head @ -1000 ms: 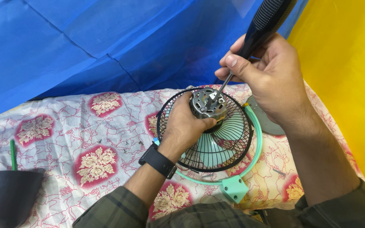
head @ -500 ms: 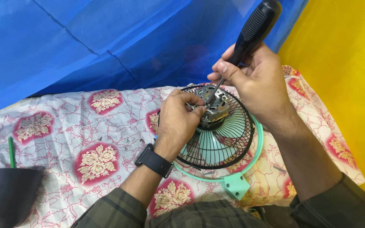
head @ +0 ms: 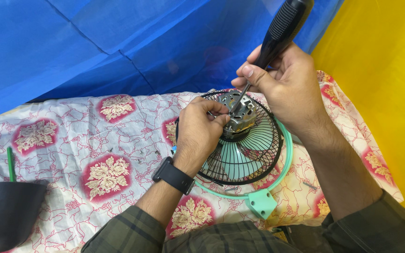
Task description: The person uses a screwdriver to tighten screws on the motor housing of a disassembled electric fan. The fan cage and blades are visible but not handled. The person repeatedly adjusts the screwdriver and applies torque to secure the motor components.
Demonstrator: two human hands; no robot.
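- Blue tarpaulin [head: 118,47] and a yellow sheet [head: 380,93] back a surface [head: 71,140] covered by a white cloth with red floral medallions, seen from the head camera.
- Near the middle lies a black wire fan guard [head: 254,154] in a mint-green ring [head: 263,201], with the bare metal motor [head: 237,112] on top.
- Left hand [head: 200,131] pinches the motor's side, steadying it.
- Right hand [head: 282,86] is clenched around a black-handled screwdriver [head: 277,35], tip down on the motor.
- Judging by this, a motor screw is being worked; any further turn calls for steady downward pressure.
- Small screws [head: 139,157] lie loose on the cloth; a dark bowl [head: 5,211] sits far left.
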